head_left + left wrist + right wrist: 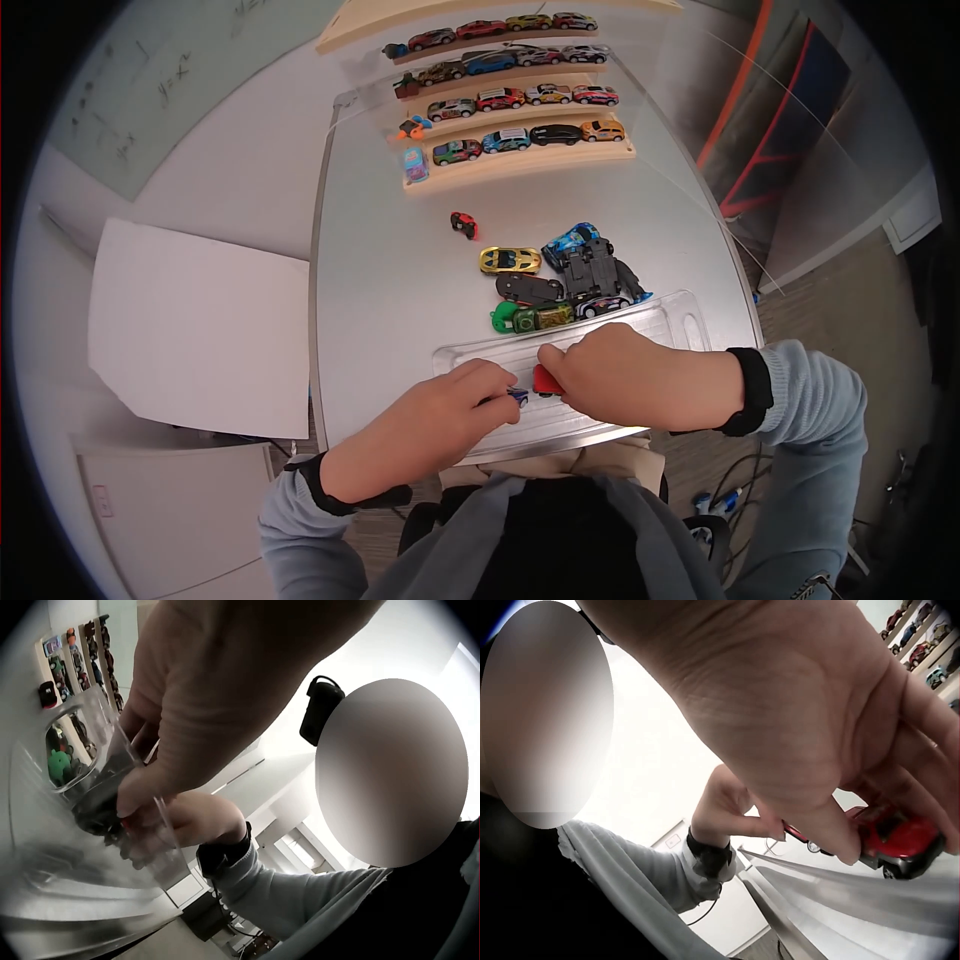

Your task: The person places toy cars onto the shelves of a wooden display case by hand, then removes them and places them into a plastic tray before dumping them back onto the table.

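Note:
Over the clear plastic tray (470,350), both hands work close together, thumbs facing each other. My right hand (630,375) pinches a red toy car (904,844) between thumb and fingers; its black lower body and a wheel show in the right wrist view. My left hand (450,408) pinches a small dark blue toy car (518,397), mostly covered by the fingers. Just beyond the tray lies a heap of toy cars, among them a green one (540,318), a gold one (510,260) and a black one turned upside down (590,270).
At the table's far end a tiered wooden rack (520,175) holds rows of toy cars. A small red and black toy (464,225) lies apart from the heap. A white board (200,330) stands left of the metal table (370,300).

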The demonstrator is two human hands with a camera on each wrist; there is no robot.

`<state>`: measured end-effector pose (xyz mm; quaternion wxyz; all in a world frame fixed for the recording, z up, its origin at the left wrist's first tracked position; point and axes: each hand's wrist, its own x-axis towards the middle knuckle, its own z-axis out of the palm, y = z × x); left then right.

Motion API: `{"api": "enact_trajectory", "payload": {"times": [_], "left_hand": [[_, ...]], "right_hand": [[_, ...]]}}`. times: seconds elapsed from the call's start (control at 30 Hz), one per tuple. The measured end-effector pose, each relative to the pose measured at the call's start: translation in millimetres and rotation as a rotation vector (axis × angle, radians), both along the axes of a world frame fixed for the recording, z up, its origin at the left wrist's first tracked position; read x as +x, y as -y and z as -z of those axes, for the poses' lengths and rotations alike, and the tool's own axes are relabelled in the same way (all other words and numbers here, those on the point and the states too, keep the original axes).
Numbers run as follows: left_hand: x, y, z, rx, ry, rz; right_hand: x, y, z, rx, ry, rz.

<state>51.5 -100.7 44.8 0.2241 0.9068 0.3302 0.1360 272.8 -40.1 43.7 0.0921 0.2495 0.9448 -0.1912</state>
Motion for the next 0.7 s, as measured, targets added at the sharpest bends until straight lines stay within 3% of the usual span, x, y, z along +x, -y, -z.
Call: {"api": "enact_trajectory", "payload": {"times": [0.1,0.2,0.33,0.43,0.5,0.7], "left_hand": [[-0.3,-5.8,13.8,0.033,-0.009,0.14],[-4.8,-8.5,11.4,0.091,-0.023,0.163],[-9.8,-11.3,7.0,0.102,-0.095,0.139],[-8.1,-4.4,15.0,0.241,-0.139,0.005],[-7.2,-0.4,13.9,0.173,-0.196,-0.103],[0.4,-6.7,11.8,0.024,-0.353,-0.051]], "right_hand": [[0.0,-2.5,16.0,0.031,0.069,-0.029],[-4.6,-2.4,26.4,0.055,0.08,0.022],[-9.0,-3.0,26.9,0.041,0.059,0.031],[-10.3,-3.4,27.8,0.038,0.034,0.05],[-13.3,-3.8,25.2,0.031,0.099,0.049],[-13.6,-5.3,23.2,-0.001,0.141,0.023]]}}
